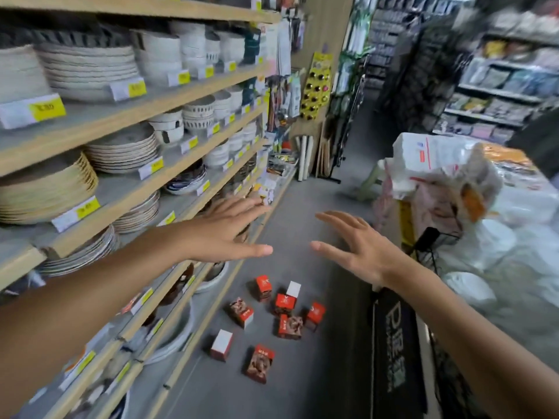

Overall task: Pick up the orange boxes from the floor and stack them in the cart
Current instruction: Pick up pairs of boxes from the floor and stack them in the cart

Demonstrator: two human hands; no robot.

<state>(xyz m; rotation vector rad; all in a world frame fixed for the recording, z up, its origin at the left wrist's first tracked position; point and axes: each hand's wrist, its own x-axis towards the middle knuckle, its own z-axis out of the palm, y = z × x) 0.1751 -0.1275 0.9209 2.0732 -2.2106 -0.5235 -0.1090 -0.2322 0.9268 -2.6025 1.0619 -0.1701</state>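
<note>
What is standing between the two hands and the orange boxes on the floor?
Nothing visible. The left hand and right hand are spread open in the air, and the orange boxes lie scattered on bare floor below them.

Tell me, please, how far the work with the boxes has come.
Nothing looks done yet. The orange boxes, about eight, all lie scattered on the floor beside the shelves. The left hand and right hand are open and hold nothing. Everything is left: picking up each box and stacking it in the cart.

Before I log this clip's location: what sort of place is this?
Most likely a homeware shop aisle: wooden shelves carry stacked plates and bowls with yellow price tags, and more stocked racks stand across the grey floor.
</note>
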